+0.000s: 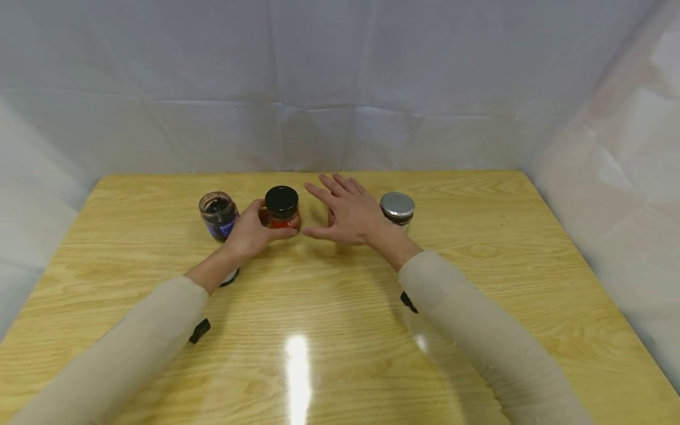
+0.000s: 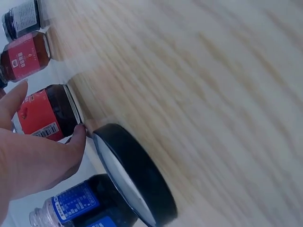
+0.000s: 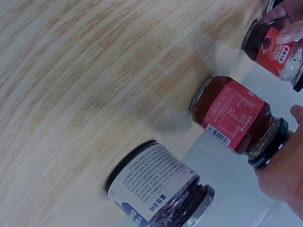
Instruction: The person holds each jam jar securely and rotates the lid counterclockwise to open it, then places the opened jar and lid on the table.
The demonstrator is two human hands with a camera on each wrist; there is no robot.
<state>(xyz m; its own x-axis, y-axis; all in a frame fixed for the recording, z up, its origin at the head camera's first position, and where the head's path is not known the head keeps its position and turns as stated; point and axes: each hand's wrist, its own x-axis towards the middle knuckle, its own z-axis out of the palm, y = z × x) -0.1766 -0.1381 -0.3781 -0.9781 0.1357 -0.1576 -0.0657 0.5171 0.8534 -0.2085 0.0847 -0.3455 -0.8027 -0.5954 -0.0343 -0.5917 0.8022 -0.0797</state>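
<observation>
My left hand (image 1: 248,231) grips a red-labelled jar (image 1: 283,222) with a black lid from its left side, thumb across the front and fingers behind. In the right wrist view, the left thumb (image 3: 291,33) overlaps that label. My right hand (image 1: 347,215) has its fingers spread apart over a second jar (image 3: 234,113), which has a pinkish-red label and black lid. From the head, this second jar is mostly hidden under the hand. To the left stands an uncapped jar (image 1: 219,217) with a blue label and dark residue inside.
Right of my right hand stands a white-labelled jar (image 3: 149,182) with a silver lid (image 1: 397,204). A loose black-rimmed lid (image 2: 137,175) rests on the wooden table (image 1: 340,330), partly behind my left wrist from the head. White sheeting (image 1: 340,71) encloses the back and sides.
</observation>
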